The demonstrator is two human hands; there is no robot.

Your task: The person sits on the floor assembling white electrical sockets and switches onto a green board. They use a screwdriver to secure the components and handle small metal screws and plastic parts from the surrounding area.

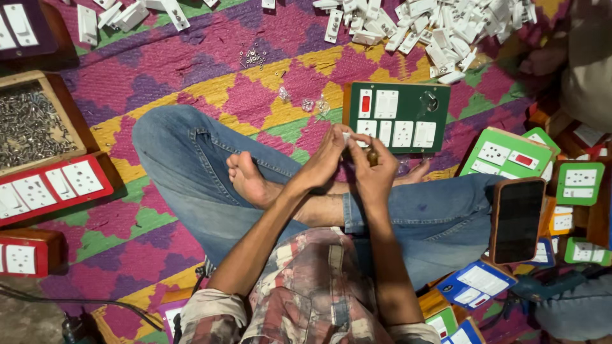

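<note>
I sit cross-legged on a patterned mat. My left hand (pixel 327 158) and my right hand (pixel 373 171) meet above my ankles, fingertips together. The left fingers pinch a small white part at the lower left edge of a dark green switchboard (pixel 408 102), which lies flat and carries white switches, sockets and one red switch. The right hand grips a small brown-handled tool, seemingly a screwdriver (pixel 371 155), pointed toward that same spot. What the fingertips hold beyond this is too small to tell.
A wooden box of screws (pixel 29 124) and red switchboards (pixel 51 188) lie on my left. A heap of white switch parts (pixel 440 28) is at the far side. Green and blue boards (pixel 503 153), a phone (pixel 517 220) on my knee and another person's limb (pixel 590 57) are on my right.
</note>
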